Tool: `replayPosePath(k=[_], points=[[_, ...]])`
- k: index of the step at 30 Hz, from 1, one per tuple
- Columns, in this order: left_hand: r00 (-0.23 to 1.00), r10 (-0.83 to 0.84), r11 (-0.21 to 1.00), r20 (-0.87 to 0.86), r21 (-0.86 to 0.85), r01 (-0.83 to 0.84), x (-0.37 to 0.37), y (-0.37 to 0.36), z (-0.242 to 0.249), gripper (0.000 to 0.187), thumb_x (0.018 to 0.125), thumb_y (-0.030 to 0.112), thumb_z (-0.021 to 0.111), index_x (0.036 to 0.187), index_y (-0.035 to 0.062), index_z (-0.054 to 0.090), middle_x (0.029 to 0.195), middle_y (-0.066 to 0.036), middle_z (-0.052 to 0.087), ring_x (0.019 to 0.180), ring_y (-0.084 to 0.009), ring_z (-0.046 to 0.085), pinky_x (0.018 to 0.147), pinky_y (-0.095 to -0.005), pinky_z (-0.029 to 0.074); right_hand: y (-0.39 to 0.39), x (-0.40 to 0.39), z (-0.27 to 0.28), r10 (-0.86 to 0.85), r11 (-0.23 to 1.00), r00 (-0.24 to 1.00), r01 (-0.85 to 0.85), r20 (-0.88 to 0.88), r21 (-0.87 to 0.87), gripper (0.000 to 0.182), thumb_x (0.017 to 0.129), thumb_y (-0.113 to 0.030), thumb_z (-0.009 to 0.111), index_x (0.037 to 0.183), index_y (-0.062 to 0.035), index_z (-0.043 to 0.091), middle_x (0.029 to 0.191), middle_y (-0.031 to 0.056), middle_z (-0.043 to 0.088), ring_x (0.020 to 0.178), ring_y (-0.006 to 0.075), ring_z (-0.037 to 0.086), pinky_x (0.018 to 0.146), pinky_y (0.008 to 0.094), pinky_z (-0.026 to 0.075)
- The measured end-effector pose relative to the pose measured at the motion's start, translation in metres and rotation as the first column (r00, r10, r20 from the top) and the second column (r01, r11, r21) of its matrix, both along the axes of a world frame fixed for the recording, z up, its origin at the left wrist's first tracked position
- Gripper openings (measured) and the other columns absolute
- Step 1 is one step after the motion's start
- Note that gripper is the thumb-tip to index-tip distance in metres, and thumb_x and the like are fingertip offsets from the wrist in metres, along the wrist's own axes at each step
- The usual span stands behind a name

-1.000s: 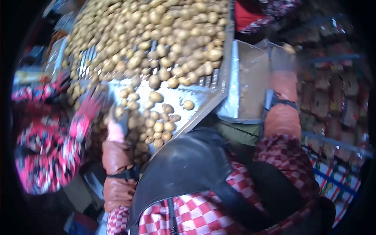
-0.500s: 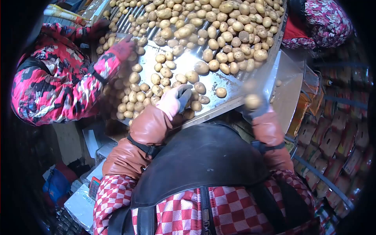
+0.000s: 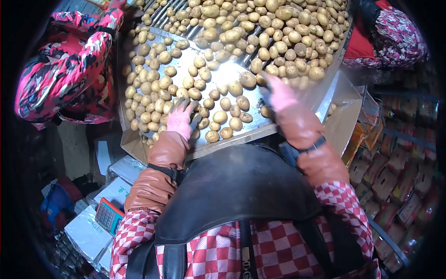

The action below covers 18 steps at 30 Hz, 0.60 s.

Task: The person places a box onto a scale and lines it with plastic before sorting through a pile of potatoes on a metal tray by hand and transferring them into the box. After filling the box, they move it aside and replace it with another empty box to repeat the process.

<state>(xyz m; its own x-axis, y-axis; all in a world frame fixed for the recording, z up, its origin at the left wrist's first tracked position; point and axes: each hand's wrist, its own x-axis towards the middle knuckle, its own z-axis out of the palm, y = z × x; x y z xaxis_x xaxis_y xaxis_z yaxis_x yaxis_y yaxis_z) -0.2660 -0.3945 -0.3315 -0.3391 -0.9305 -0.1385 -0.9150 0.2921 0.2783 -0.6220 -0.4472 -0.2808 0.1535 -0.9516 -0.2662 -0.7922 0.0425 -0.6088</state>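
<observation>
Metal gleams beneath potatoes (image 3: pixel 220 116) strewn over the tray (image 3: pixel 187 59), whose near rim (image 3: pixel 253 135) likely keeps them from rolling off. The left hand (image 3: pixel 180 116) is at the tray's front, fingers spread, perhaps to span several; the right hand (image 3: pixel 278 93) blurs over the tray's right side, grip impossible to tell.
</observation>
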Motion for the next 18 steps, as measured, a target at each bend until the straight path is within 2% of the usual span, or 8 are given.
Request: replayPosePath(k=[2, 4, 6, 7, 8, 9, 12, 18], points=[[0.995, 0.071, 0.997, 0.065, 0.032, -0.073, -0.009, -0.001, 0.002, 0.05, 0.088, 0.038, 0.064, 0.134, 0.0217, 0.054, 0.137, -0.011, 0.054, 0.137, -0.0323, 0.04, 0.112, -0.0499, 0.031, -0.028, 0.038, -0.019, 0.196, 0.979, 0.939, -0.172, -0.283, 0.108, 0.061, 0.086, -0.005, 0.059, 0.142, -0.0248, 0.047, 0.145, 0.0168, 0.046, 0.123, 0.0366, 0.055, 0.101, 0.043, 0.046], [0.988, 0.102, 0.989, 0.114, 0.096, -0.113, -0.014, -0.006, 0.007, 0.046, 0.089, 0.039, 0.062, 0.132, 0.0235, 0.056, 0.135, -0.011, 0.055, 0.136, -0.0314, 0.041, 0.108, -0.0495, 0.035, -0.044, 0.054, -0.036, 0.232, 0.971, 0.927, -0.205, -0.295, 0.119, 0.069, 0.08, 0.001, 0.057, 0.141, -0.0303, 0.048, 0.146, 0.0148, 0.044, 0.122, 0.0366, 0.056, 0.1, 0.0445, 0.047], [0.991, 0.086, 0.988, 0.098, 0.117, -0.097, -0.012, -0.014, 0.011, 0.04, 0.09, 0.035, 0.061, 0.127, 0.0212, 0.059, 0.131, -0.012, 0.058, 0.13, -0.0312, 0.047, 0.104, -0.0459, 0.041, -0.041, 0.047, -0.033, 0.227, 0.974, 0.923, -0.211, -0.312, 0.085, 0.061, 0.084, -0.001, 0.056, 0.14, -0.0212, 0.048, 0.135, 0.0139, 0.053, 0.114, 0.0316, 0.062, 0.094, 0.0412, 0.051], [0.992, 0.076, 0.99, 0.098, 0.114, -0.087, -0.013, -0.016, 0.013, 0.04, 0.09, 0.035, 0.061, 0.127, 0.0212, 0.059, 0.131, -0.012, 0.058, 0.13, -0.0312, 0.047, 0.104, -0.0459, 0.041, -0.035, 0.037, -0.052, 0.047, 0.992, 0.998, -0.05, 0.034, 0.112, 0.057, 0.086, -0.004, 0.056, 0.14, -0.0169, 0.048, 0.128, 0.0132, 0.056, 0.11, 0.0295, 0.063, 0.09, 0.0403, 0.052], [0.994, 0.106, 0.99, 0.003, 0.089, -0.105, -0.018, -0.02, 0.02, 0.037, 0.09, 0.032, 0.061, 0.126, 0.0201, 0.06, 0.129, -0.012, 0.059, 0.126, -0.0313, 0.05, 0.102, -0.0439, 0.043, -0.031, 0.028, -0.062, -0.155, 0.979, 0.919, 0.093, 0.363, 0.183, 0.053, 0.088, -0.006, 0.056, 0.14, -0.0126, 0.047, 0.121, 0.0125, 0.059, 0.107, 0.0275, 0.064, 0.086, 0.0394, 0.054], [0.987, 0.13, 0.99, -0.097, 0.063, -0.124, -0.026, -0.024, 0.028, 0.035, 0.09, 0.029, 0.061, 0.124, 0.0191, 0.061, 0.128, -0.012, 0.059, 0.122, -0.0313, 0.054, 0.099, -0.042, 0.046, -0.018, 0.021, -0.026, -0.56, 0.773, 0.538, 0.064, 0.63, 0.631, 0.055, 0.089, -0.014, 0.059, 0.142, -0.0077, 0.044, 0.118, 0.0128, 0.06, 0.105, 0.027, 0.063, 0.082, 0.0406, 0.056], [0.969, -0.117, 0.991, -0.219, 0.035, 0.128, -0.076, -0.04, 0.058, 0.051, 0.081, 0.005, 0.063, 0.13, 0.0183, 0.057, 0.134, -0.014, 0.056, 0.117, -0.0328, 0.058, 0.098, -0.0447, 0.047, 0.015, -0.011, -0.029, -0.651, 0.753, -0.093, -0.205, 0.753, 0.626, 0.07, 0.086, -0.018, 0.061, 0.151, -0.0137, 0.033, 0.137, 0.0208, 0.051, 0.103, 0.0365, 0.063, 0.081, 0.0466, 0.058], [0.934, -0.308, 0.838, 0.183, 0.517, 0.175, -0.158, -0.103, 0.056, 0.077, 0.07, 0.004, 0.068, 0.141, 0.0265, 0.047, 0.14, -0.017, 0.051, 0.123, -0.0376, 0.055, 0.099, -0.0453, 0.048, 0.055, -0.049, -0.022, -0.601, 0.782, -0.416, -0.127, 0.683, 0.611, 0.059, 0.091, -0.027, 0.054, 0.147, -0.0137, 0.041, 0.136, 0.0215, 0.053, 0.103, 0.0365, 0.064, 0.068, 0.0392, 0.057]])
